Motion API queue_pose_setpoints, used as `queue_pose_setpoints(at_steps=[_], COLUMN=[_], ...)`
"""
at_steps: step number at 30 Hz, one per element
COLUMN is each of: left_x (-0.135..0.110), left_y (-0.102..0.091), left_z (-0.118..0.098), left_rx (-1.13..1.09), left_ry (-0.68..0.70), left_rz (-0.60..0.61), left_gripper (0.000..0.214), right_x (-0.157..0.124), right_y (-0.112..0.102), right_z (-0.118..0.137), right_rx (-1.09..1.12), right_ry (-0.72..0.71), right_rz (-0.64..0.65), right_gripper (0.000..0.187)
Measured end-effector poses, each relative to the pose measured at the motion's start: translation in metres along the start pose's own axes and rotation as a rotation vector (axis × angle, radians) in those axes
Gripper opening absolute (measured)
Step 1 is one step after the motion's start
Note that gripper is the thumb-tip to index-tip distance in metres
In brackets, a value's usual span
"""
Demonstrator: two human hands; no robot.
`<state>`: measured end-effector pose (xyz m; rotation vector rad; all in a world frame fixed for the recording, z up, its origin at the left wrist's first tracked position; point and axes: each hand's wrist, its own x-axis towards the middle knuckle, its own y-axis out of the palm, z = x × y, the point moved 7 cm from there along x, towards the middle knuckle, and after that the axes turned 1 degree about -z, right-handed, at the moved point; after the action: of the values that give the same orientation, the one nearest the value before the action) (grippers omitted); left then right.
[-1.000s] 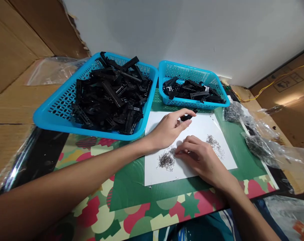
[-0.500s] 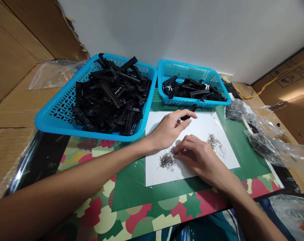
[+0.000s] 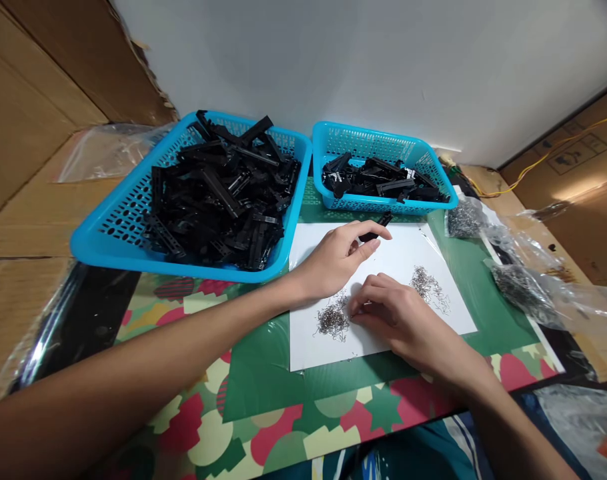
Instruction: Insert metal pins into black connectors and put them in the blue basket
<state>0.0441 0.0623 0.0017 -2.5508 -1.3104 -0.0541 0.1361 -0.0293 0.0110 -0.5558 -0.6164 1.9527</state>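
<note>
Head view: left hand (image 3: 341, 253) had thumb and fingers curled around a slim black plastic part (image 3: 368, 237) over the white rectangular sheet (image 3: 308, 352), seemingly to steady it. Right hand (image 3: 396, 307) had fingertips bunched at the edge of a loose pile of thin silvery bent wires (image 3: 332, 321); couldn't tell if they were closed on one. A second, sparser wire pile (image 3: 428, 288) lay right. Pale sheet probably made wires easy to spot. Large blue perforated plastic basket (image 3: 133, 259) and smaller blue plastic basket (image 3: 378, 204) kept black parts contained, likely within reach.
</note>
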Motion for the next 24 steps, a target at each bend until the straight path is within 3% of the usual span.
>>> queue_pose_setpoints(at_steps=[6,15,24], left_x=[-0.001,-0.001,-0.001], left_y=[0.000,-0.001,-0.001], left_z=[-0.001,-0.001,-0.001], left_rx=[-0.003,-0.014,0.020], left_ry=[-0.012,-0.021,-0.018], left_rz=[0.007,0.021,0.018], left_gripper=[0.026,0.026,0.026], right_x=[-0.003,-0.003,-0.008], right_y=[-0.019,-0.034,-0.022], right_z=[-0.008,-0.017,-0.016], right_rx=[0.065,0.089,-0.018], right_ry=[0.070,0.062,0.036], right_rz=[-0.065,-0.186,-0.031], right_gripper=[0.012,0.008,0.011])
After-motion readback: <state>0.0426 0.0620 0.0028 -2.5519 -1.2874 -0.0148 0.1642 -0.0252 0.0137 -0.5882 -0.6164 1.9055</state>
